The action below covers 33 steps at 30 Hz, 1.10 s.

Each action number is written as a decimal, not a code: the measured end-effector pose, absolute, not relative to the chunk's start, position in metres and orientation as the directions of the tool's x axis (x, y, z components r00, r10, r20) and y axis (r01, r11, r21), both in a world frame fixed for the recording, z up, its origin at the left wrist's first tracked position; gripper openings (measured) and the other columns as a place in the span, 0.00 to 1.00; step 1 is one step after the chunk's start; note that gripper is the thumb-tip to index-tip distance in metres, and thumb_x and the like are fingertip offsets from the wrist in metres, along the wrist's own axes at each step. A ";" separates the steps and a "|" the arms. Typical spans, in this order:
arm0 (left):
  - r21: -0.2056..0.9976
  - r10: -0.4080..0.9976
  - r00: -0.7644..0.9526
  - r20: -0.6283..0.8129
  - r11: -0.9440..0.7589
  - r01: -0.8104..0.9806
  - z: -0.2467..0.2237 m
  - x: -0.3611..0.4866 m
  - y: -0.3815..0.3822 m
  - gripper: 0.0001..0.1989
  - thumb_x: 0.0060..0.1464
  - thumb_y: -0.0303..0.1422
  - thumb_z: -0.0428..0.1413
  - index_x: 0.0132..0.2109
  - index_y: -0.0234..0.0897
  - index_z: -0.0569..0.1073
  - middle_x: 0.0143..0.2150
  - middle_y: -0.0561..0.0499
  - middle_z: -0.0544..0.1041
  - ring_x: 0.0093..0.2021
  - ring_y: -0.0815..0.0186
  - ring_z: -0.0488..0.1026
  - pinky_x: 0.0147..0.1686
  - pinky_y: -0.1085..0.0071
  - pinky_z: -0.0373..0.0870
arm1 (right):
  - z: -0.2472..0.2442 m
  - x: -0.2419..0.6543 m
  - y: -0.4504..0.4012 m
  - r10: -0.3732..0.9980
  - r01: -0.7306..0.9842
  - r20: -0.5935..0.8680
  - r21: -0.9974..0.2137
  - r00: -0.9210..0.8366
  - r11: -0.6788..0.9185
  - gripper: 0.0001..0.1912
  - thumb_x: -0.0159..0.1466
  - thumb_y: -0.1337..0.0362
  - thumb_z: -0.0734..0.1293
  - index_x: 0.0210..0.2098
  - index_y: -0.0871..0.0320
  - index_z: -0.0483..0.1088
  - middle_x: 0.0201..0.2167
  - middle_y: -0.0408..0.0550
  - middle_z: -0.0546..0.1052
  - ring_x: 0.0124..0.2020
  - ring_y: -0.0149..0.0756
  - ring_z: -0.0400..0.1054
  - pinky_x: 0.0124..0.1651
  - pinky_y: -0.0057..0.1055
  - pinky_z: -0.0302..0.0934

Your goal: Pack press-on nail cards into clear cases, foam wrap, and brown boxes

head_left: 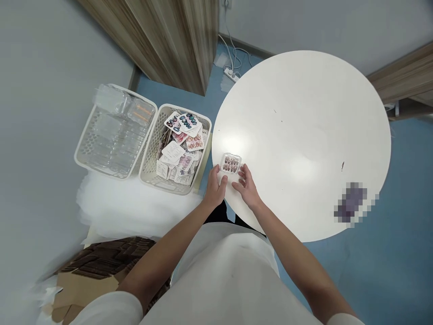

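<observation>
A small clear plastic box with rows of press-on nails inside lies at the near left edge of the round white table. My left hand is beside the box's left corner, fingers stretched out and thumb apart. On the other side, my right hand has its fingers spread and slightly bent, the fingertips close to the box's right corner. Whether the fingertips of either hand touch the box is hard to see. Neither hand is closed around it.
Left of the table, one white basket holds many nail cards; another basket holds clear plastic boxes. A blurred-out purple item lies at the table's right. A power strip with cables is on the floor behind.
</observation>
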<state>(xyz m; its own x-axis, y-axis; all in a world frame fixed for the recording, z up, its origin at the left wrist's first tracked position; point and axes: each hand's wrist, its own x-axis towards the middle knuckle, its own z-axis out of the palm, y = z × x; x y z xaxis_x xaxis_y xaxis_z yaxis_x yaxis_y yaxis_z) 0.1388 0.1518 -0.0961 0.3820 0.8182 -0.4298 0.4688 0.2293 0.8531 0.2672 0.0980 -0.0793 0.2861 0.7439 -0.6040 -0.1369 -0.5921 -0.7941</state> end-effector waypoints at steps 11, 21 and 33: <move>0.826 0.810 0.310 -0.499 0.336 0.453 -0.080 0.136 0.102 0.30 0.55 0.44 0.47 0.61 0.40 0.49 0.63 0.42 0.52 0.61 0.59 0.54 0.56 0.60 0.56 | -0.058 0.280 0.048 0.761 -0.079 -0.644 -0.765 0.083 -0.639 0.44 0.55 0.55 0.65 0.62 0.45 0.35 0.65 0.41 0.38 0.65 0.36 0.35 0.63 0.43 0.38; 0.758 0.759 0.222 -0.612 0.483 0.439 -0.041 0.101 0.021 0.25 0.51 0.44 0.51 0.53 0.37 0.63 0.54 0.41 0.67 0.52 0.57 0.67 0.49 0.62 0.66 | -0.044 0.297 -0.015 0.767 -0.014 -0.613 -0.779 -0.188 -0.627 0.39 0.56 0.53 0.64 0.61 0.41 0.41 0.64 0.44 0.45 0.59 0.39 0.53 0.58 0.44 0.50; 0.778 0.850 0.087 -0.520 0.429 0.459 -0.025 0.037 -0.014 0.28 0.47 0.46 0.53 0.53 0.37 0.64 0.52 0.42 0.69 0.48 0.59 0.69 0.45 0.65 0.66 | -0.030 0.268 -0.005 0.555 0.291 -0.557 -0.818 -0.618 -0.497 0.33 0.53 0.52 0.67 0.56 0.52 0.58 0.55 0.51 0.64 0.53 0.42 0.61 0.55 0.44 0.55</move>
<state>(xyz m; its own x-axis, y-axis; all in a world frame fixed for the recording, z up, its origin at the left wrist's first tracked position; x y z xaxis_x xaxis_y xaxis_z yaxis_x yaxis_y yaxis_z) 0.0368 -0.0141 -0.0249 0.0871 0.8495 -0.5203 0.4589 0.4293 0.7778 0.2682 -0.0047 -0.0304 -0.6176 0.5551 -0.5572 0.2914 -0.4966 -0.8176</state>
